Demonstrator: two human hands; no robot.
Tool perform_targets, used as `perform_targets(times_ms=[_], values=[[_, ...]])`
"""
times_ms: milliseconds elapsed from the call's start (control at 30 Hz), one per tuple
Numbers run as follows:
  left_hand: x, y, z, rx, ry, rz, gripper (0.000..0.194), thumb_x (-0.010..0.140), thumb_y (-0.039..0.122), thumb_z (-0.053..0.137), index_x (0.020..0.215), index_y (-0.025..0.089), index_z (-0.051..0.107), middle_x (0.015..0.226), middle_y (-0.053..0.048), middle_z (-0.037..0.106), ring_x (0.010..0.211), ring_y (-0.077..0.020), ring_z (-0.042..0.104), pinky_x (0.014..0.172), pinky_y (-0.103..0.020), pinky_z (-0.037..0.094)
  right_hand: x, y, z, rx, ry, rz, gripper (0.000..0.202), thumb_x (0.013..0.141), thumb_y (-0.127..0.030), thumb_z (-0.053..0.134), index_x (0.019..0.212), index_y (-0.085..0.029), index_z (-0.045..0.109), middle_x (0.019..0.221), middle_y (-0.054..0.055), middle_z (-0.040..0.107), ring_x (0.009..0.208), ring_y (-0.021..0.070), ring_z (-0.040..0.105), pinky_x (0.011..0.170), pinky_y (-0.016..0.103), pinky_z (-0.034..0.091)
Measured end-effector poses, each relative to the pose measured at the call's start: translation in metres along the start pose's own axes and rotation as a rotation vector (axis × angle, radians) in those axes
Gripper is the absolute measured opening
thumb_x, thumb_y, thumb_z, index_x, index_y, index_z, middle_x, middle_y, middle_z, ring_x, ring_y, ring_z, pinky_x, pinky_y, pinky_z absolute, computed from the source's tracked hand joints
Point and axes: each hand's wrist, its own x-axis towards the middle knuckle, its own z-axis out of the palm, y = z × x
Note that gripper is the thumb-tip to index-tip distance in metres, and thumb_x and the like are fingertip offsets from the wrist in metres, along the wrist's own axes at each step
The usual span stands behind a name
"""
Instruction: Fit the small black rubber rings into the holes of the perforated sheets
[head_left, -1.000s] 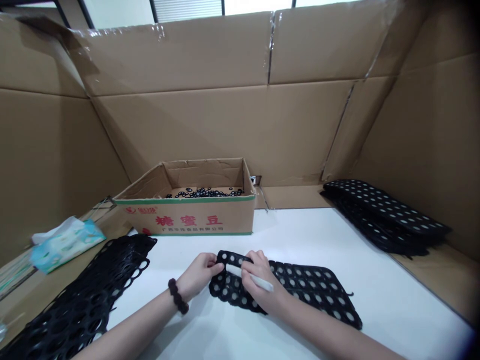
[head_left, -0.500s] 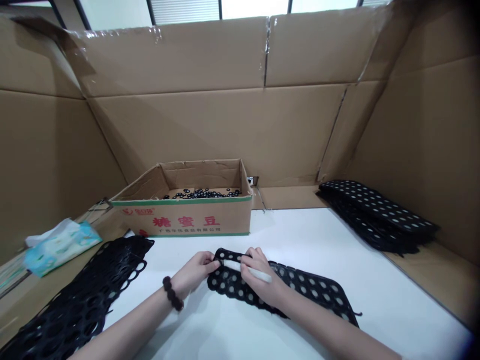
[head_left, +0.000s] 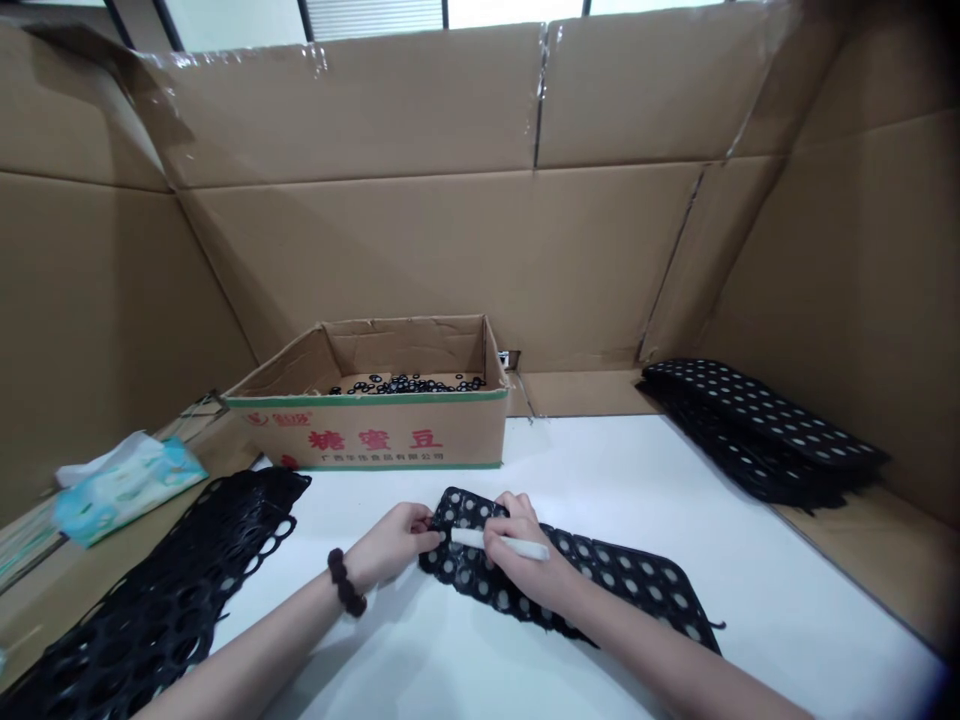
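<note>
A black sheet with rows of pale round spots (head_left: 622, 570) lies slantwise on the white table (head_left: 420, 660). My left hand (head_left: 401, 545), with a dark beaded bracelet at the wrist, pinches the sheet's left end between thumb and fingers. Wrapped round a white pen-like tool (head_left: 517, 545) is my right hand (head_left: 529, 555), which rests over the sheet's left half. The tool's left tip meets the sheet just right of my left fingertips. My right palm and forearm cover part of the sheet.
Behind stands a cardboard box (head_left: 375, 430) holding small black rings (head_left: 409, 385). To the left lie black perforated sheets (head_left: 150, 590) and a blue-white tissue pack (head_left: 131, 490). Stacked spotted black sheets (head_left: 757, 420) are at the right. Tall cardboard walls (head_left: 420, 250) enclose the table.
The sheet's left end has shifted slightly, showing more spots along its upper edge. The tool lies a little further right and lower. The whole view has moved slightly.
</note>
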Motion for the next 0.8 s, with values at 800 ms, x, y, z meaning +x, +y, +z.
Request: perform_targets(times_ms=[800], values=[[-0.008,-0.002,0.024,-0.246,0.18,0.002,0.023,0.068,0.033,0.049,0.08,0.014,0.054,0.078,-0.005,0.06,0.078,-0.0196,0.052,0.071,-0.028,0.038,-0.002,0.003,0.021,-0.392,0.219,-0.081,0.017,0.08,-0.018,0.04,0.065,-0.017,0.047,0.078,0.003,0.038,0.079,0.0164,0.034,0.069,0.03,0.034]])
